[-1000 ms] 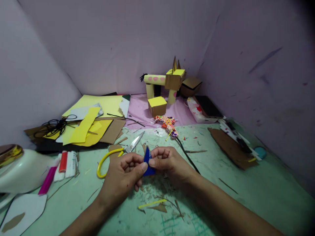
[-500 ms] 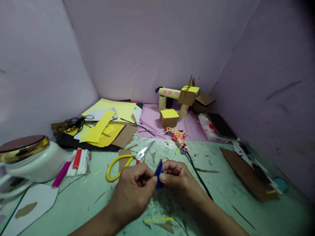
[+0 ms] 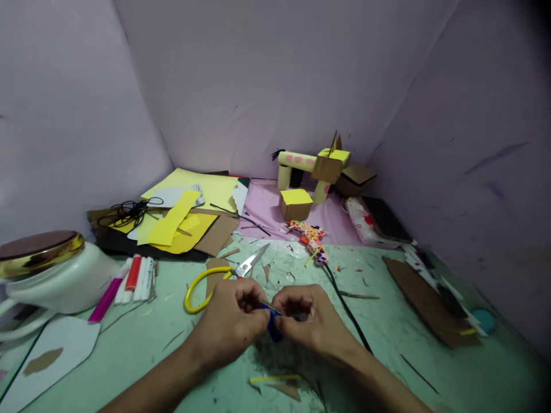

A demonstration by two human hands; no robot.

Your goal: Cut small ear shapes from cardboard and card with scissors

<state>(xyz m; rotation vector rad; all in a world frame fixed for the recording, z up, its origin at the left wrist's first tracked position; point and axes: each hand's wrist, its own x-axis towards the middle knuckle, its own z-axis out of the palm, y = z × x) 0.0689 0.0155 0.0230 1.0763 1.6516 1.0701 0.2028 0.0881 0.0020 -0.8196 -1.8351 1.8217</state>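
Observation:
Between my two hands is a small piece of blue card (image 3: pixel 274 331), mostly covered by the fingers. My left hand (image 3: pixel 232 312) pinches its left side between thumb and fingers. On the other side, my right hand (image 3: pixel 307 315) grips it the same way, thumb tip against the blue face. Both hands hover over the green tabletop (image 3: pixel 224 367). Just beyond my left hand lie scissors (image 3: pixel 206 275) with yellow handles, blades spread apart. A yellow strip (image 3: pixel 275 378) and brown scraps lie on the table nearer to me.
At the back stand a small yellow-topped cardboard box (image 3: pixel 296 206) and a yellow animal figure (image 3: pixel 301 162) with pink spots. Coloured paper (image 3: pixel 193 189), markers (image 3: pixel 135 281) and a white pot (image 3: pixel 60 275) are left. A glue gun (image 3: pixel 316 249) with patterned wrapping and brown cardboard (image 3: pixel 422 298) lie right.
The blue card has tilted from standing upright to leaning over, and both hands have rolled inward and closer together around it. The camera view has shifted slightly.

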